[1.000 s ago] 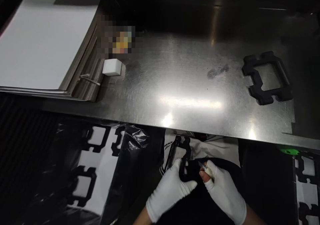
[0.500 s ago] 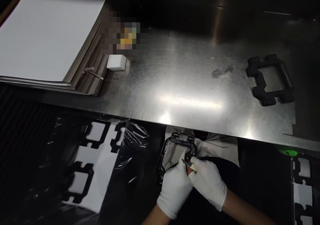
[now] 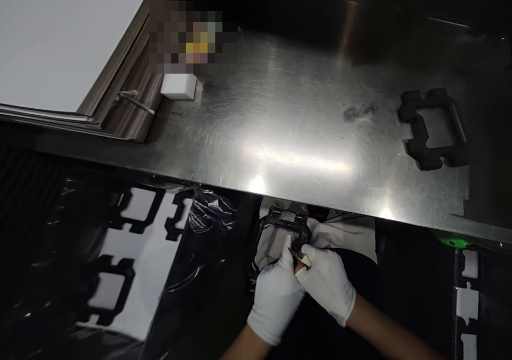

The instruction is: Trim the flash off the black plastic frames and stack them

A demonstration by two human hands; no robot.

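Below the table's edge, my left hand (image 3: 276, 296) in a white glove grips a black plastic frame (image 3: 260, 237) by its lower part, thumb pointing up. My right hand (image 3: 328, 282), also gloved in white, is closed on a small cutter blade (image 3: 296, 254) with a pale handle. The blade points left and lies by my left thumb and the frame's inner edge. Whether it touches the frame cannot be made out. My fingers hide the frame's lower right part.
On the metal table (image 3: 280, 109) lie another black frame (image 3: 418, 128) at the right, a white block (image 3: 178, 86) and a stack of sheets (image 3: 60, 40) at the left. Several black frames (image 3: 148, 210) rest on white sheets at lower left, with more at lower right.
The view has shifted, so the stack and the lower-left frames sit further left. The held frame is tilted a little differently. Both hands keep their holds.
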